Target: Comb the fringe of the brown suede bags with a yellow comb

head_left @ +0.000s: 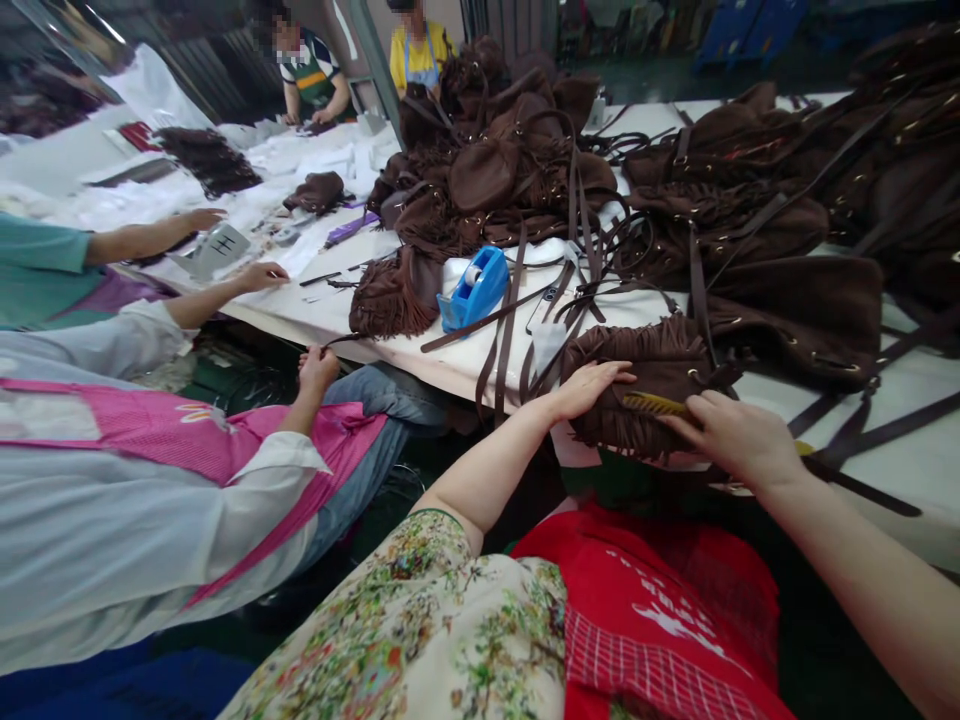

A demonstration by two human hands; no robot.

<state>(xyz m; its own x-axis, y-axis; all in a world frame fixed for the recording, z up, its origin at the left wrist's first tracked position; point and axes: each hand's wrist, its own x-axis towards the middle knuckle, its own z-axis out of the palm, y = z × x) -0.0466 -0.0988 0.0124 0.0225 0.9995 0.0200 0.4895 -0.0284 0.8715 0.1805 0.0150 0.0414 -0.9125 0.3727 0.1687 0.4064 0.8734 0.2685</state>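
Observation:
A dark brown fringed bag (637, 350) lies at the table's front edge before me. Flat on its left side rests my left hand (592, 388), fingers stretched out and holding nothing. My right hand (739, 435) is closed around a yellow comb (656, 404), whose teeth lie against the fringe on the bag's front. Part of the comb is hidden by my fingers. Brown straps hang over the table edge to the left of the bag.
A blue tape dispenser (474, 290) and a smaller fringed piece (397, 292) sit to the left. Brown bags (487, 170) are heaped behind, with more bags (795, 310) at right. A co-worker in a pink apron (187, 430) sits close on my left; others work farther off.

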